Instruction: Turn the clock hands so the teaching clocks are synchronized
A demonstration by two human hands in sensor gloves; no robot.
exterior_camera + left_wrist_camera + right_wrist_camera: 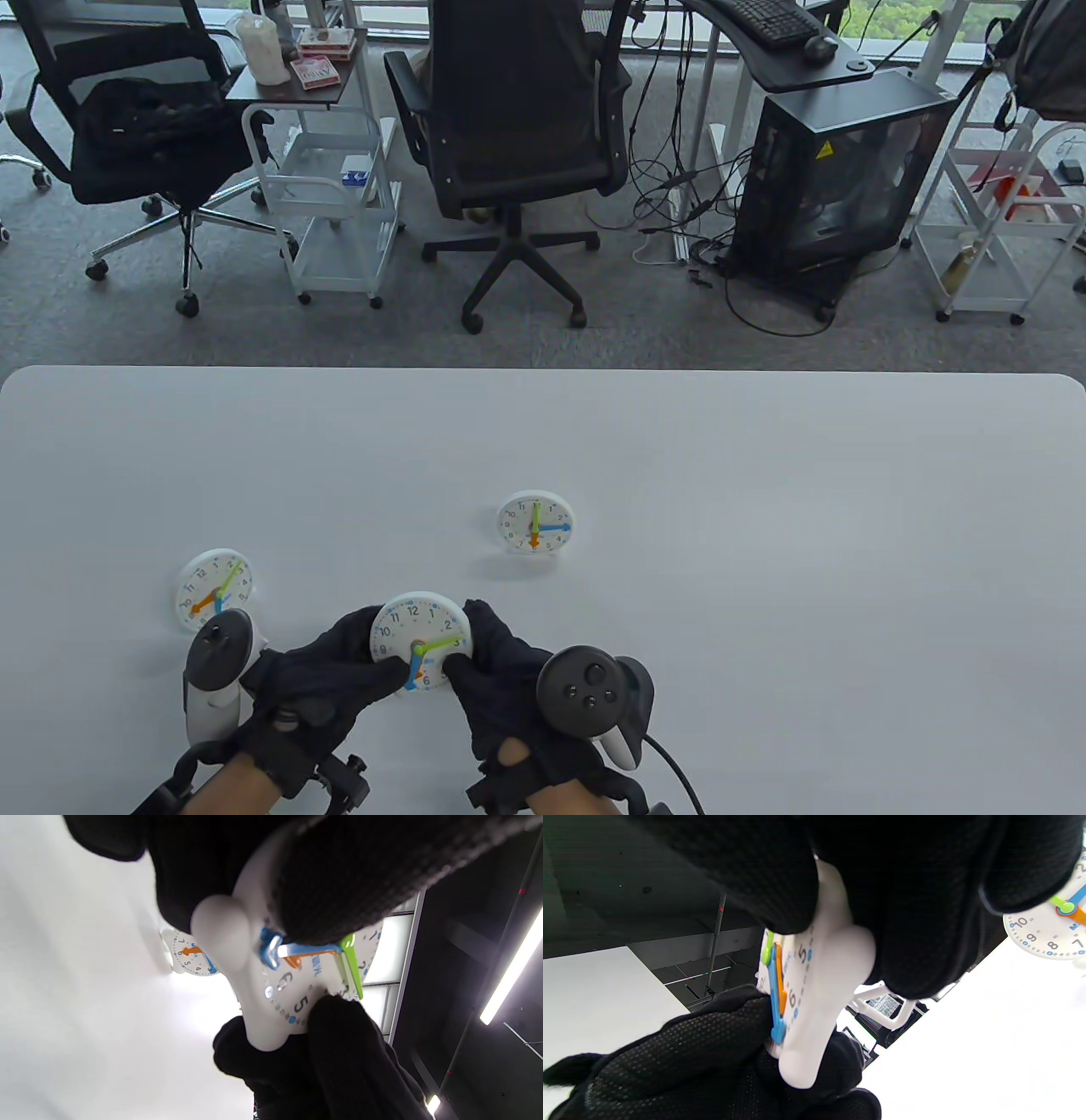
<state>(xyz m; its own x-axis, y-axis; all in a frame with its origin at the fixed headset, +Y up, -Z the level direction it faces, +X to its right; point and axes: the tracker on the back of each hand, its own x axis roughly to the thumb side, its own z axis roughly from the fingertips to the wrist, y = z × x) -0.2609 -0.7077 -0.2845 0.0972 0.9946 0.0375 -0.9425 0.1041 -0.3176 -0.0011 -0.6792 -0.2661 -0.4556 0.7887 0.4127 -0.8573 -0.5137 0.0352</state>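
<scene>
Three white teaching clocks with green, blue and orange hands are here. Both hands hold the near clock [417,637] lifted at the table's front. My left hand [327,679] grips its left side, thumb on the face by the blue hand. My right hand [501,679] grips its right side, thumb at the lower right of the face. The held clock also shows in the left wrist view [297,993] and the right wrist view [814,1005]. A second clock [215,588] stands at the left. A third clock [535,522] stands further back, mid-table.
The white table [764,552] ends at a far edge, with office chairs [509,127], white carts [331,187] and a black computer case [831,178] on the floor beyond it.
</scene>
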